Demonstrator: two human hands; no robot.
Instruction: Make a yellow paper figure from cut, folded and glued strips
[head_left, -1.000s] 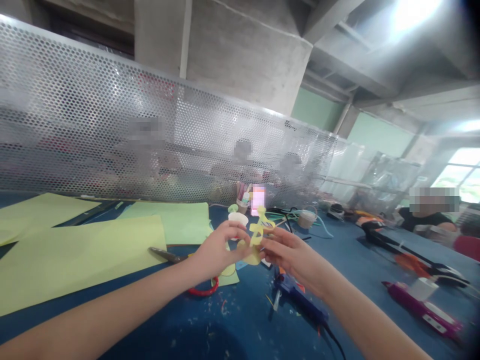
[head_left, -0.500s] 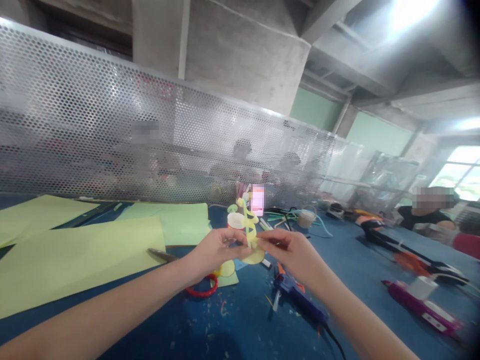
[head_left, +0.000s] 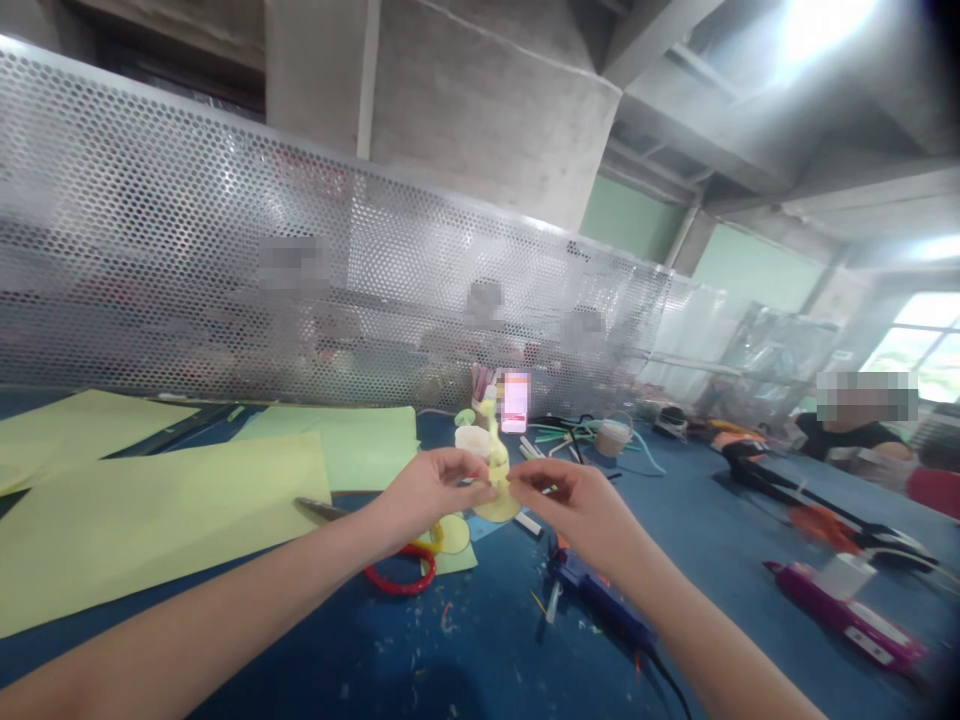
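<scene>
Between my two hands is a small yellow craft piece (head_left: 498, 508), with a round flat base and a curling strip rising from it. My left hand (head_left: 442, 485) pinches its left side with thumb and fingers. From the right, my right hand (head_left: 562, 492) pinches the same piece, fingertips close to those of the left. Fingers hide where the strip meets the base. Just behind stands a white cup (head_left: 473, 440). Red-handled scissors (head_left: 401, 578) lie partly under my left forearm, beside a yellow paper disc (head_left: 454, 535). A blue glue gun (head_left: 600, 598) rests below my right hand.
Large yellow-green paper sheets (head_left: 187, 515) cover the table's left side. A lit phone (head_left: 515, 403) stands upright ahead. Farther right are a small bucket (head_left: 612, 437) and a purple power strip (head_left: 844, 610). A perforated metal screen (head_left: 300, 260) runs behind the table; a person sits at far right.
The craft piece has shifted slightly left and turned, so its curling strip looks narrower. My hands have moved a little with it, still pinching.
</scene>
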